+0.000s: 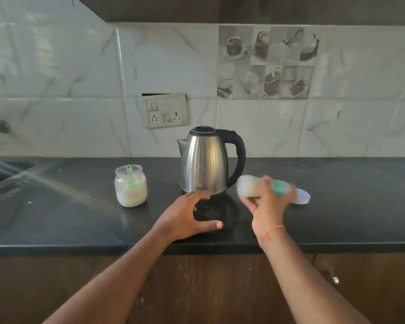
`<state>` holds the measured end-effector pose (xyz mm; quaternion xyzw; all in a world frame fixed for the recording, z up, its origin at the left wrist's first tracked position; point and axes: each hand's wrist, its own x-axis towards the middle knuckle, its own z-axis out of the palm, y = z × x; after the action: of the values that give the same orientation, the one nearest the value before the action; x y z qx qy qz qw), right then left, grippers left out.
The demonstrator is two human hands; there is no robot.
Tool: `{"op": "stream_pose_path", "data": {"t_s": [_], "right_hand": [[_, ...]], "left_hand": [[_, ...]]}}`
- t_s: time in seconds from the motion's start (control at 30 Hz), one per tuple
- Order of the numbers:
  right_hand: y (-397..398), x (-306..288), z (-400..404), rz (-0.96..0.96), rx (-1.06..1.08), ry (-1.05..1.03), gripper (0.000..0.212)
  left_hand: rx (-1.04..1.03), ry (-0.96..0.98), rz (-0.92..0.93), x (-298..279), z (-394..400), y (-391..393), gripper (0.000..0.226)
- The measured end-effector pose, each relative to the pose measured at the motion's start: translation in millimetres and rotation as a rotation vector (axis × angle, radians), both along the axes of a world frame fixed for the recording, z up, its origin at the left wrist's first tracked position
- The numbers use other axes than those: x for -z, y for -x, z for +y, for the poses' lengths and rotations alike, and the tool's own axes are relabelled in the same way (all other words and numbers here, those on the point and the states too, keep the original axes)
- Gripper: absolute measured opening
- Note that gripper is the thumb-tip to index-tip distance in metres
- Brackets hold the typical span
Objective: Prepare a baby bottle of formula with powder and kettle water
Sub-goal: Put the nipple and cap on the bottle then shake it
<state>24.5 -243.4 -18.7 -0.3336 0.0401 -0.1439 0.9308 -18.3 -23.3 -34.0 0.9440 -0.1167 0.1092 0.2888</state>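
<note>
**Bottle held sideways in the right hand, left hand flat on the worktop**

Nearest the camera, two bare forearms reach over the dark front edge of the worktop (56, 220). The left hand (185, 216) rests palm down on the black surface, its fingers (200, 197) straight and spread wide, the thumb stretched out to the right; it holds nothing. Just beyond those fingertips stands the steel kettle (205, 163), upright, lid on, black handle to the right and spout to the left. Whether the fingertips touch its base cannot be told.

The right hand (267, 206) is raised above the worktop, a thin thread bracelet (275, 229) on the wrist. Its fingers (265, 183) curl round the middle of the bottle (262, 185), which lies roughly sideways in the grip, its pale base end pointing left toward the kettle and its green collar to the right (the bottle is blurred, so its contents cannot be made out). Just right of that hand, a clear cap (303, 198) lies on the worktop.

Well to the left of the left hand's fingers, an open glass jar (131, 189) of pale powder stands upright, with a green scoop (131, 177) sticking up in it. On the tiled wall behind the kettle is a socket plate (165, 111).
</note>
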Motion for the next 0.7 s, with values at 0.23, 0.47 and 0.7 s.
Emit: {"op": "stream_pose_path", "data": {"t_s": [0.23,0.47,0.7], "right_hand": [[-11.3,3.4,1.3,0.048,0.131,-0.136,0.075],[-6.9,1.6,2.9,0.011,0.081,-0.073,0.071],[0.7,-0.1,9.5,0.013,-0.027,0.215,0.07]], "left_hand": [[0.0,0.007,0.012,-0.2,-0.4,-0.3,0.107],[0.002,-0.004,0.025,0.5,0.9,-1.5,0.111],[0.0,-0.022,0.018,0.6,-0.4,-1.9,0.108]]}}
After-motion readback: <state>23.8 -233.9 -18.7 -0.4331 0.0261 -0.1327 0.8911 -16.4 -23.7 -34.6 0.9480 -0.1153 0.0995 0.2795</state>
